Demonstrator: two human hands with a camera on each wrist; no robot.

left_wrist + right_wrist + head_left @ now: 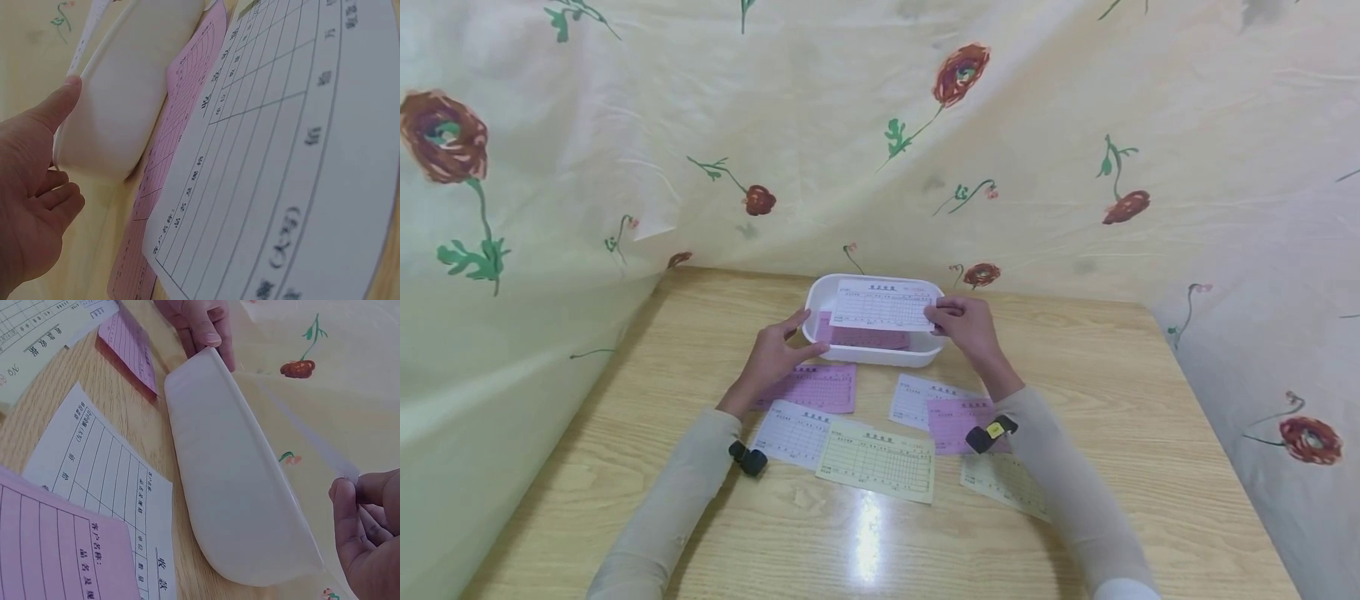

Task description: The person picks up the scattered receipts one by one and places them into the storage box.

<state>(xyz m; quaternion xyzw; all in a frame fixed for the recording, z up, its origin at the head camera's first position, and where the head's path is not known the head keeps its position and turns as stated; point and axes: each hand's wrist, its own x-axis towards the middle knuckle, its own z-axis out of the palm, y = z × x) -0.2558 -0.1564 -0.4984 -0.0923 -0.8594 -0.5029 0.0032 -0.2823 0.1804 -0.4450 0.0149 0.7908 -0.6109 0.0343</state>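
My right hand (967,327) pinches the right edge of a white receipt slip (880,306) between thumb and fingers, over the white plastic tub (883,358). In the right wrist view the slip (312,437) is seen nearly edge-on above the rim. My left hand (772,352) holds the tub's left end; the left wrist view shows its thumb against the rim and the other fingers curled at the outer side. A pink slip (868,337) lies inside the tub, partly covered by the white one.
In front of the tub lie a pink slip (831,390), white slips (786,433) (917,400), another pink slip (951,425) and yellow slips (880,462) (1000,483), some overlapping. A flowered cloth (850,125) hangs behind the wooden table (760,542).
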